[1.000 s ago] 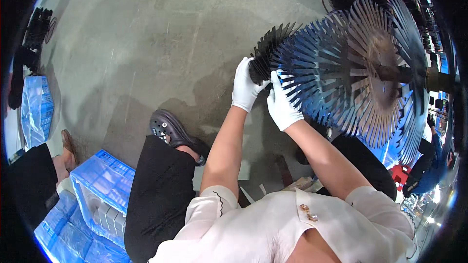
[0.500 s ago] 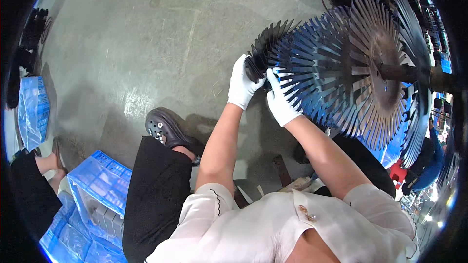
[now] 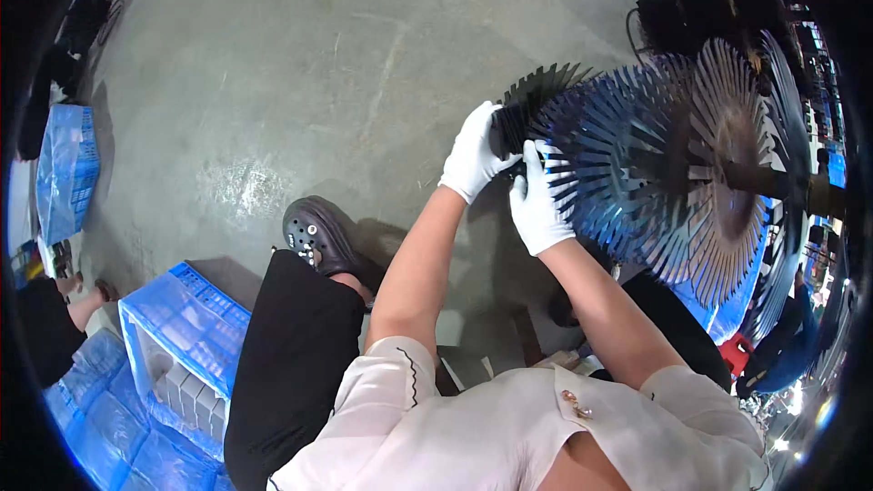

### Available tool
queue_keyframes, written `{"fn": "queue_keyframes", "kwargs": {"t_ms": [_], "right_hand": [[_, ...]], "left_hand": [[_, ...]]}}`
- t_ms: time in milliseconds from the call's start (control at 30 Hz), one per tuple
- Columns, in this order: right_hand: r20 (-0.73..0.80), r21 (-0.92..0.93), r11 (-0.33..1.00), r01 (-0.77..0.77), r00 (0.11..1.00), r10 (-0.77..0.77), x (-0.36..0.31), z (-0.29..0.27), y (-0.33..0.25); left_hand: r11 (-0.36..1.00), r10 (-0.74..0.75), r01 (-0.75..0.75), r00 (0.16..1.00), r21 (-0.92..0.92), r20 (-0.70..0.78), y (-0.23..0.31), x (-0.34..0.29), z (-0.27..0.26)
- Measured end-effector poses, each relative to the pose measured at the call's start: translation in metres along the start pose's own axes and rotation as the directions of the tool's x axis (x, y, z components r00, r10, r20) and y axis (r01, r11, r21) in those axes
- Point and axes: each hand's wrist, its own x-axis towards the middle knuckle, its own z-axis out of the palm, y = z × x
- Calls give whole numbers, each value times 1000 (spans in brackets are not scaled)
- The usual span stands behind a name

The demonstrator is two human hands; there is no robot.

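Note:
A large wheel of metal blades [image 3: 618, 159] fans out around a horizontal shaft [image 3: 759, 180] on the right. At its left end sits a cluster of dark slats [image 3: 514, 127]. My left hand [image 3: 473, 155], in a white glove, has its fingers closed around the edge of those slats. Also white-gloved, my right hand [image 3: 543, 209] is just beside it, against the lower left of the blades. Its fingers are bent toward the slats, and blades cover part of them. Whatever lies between the two hands is too dark to make out.
Blue plastic crates [image 3: 195, 305] wrapped in film stand at the lower left, one with grey blocks [image 3: 191, 395] inside. Another wrapped blue crate [image 3: 68, 173] is at the far left, near another person's leg [image 3: 45, 327]. Dark machinery [image 3: 709, 5] stands at the upper right.
The view has shifted, so the bladed wheel and both hands appear farther right and lower. Both hands stay at the dark slats; my right-hand fingers have shifted slightly.

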Motion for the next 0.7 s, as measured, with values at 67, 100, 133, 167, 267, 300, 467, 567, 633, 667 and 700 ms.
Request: {"fn": "queue_keyframes", "kwargs": {"t_ms": [67,100,133,167,267,300,467,567,633,667,700], "right_hand": [[26,-29,999,-39,999,40,-3,3,-1],[-26,-50,999,-6,1000,4,-3,5,0],[-32,-71,997,6,999,-8,-3,7,1],[-51,-99,995,5,999,-10,-3,8,2],[-100,9,999,49,994,-47,0,11,8],[-122,-22,997,71,990,-74,0,12,9],[-58,-24,1000,15,998,-16,-1,11,9],[-55,-19,1000,-12,998,11,-1,10,5],[-55,7,999,-33,998,34,1,9,1],[-51,21,999,-48,997,49,2,9,0],[-49,36,997,-65,997,67,4,9,-1]], "left_hand": [[998,55,-55,998,15,-26,-4,0,2],[999,37,-37,999,25,-3,-5,0,4],[999,46,-46,999,2,-12,-7,1,5],[997,73,-74,996,-14,-42,-8,2,5],[995,87,-88,996,-41,-25,-7,5,8],[997,57,-59,998,-52,-28,-6,4,8],[982,-21,8,997,-187,-72,0,2,11],[972,-67,39,991,-231,-115,-1,0,12],[986,-17,-5,992,-168,-124,0,1,10],[986,9,-26,995,-166,-101,0,2,7],[987,5,-13,999,-159,-52,1,4,3]]}}
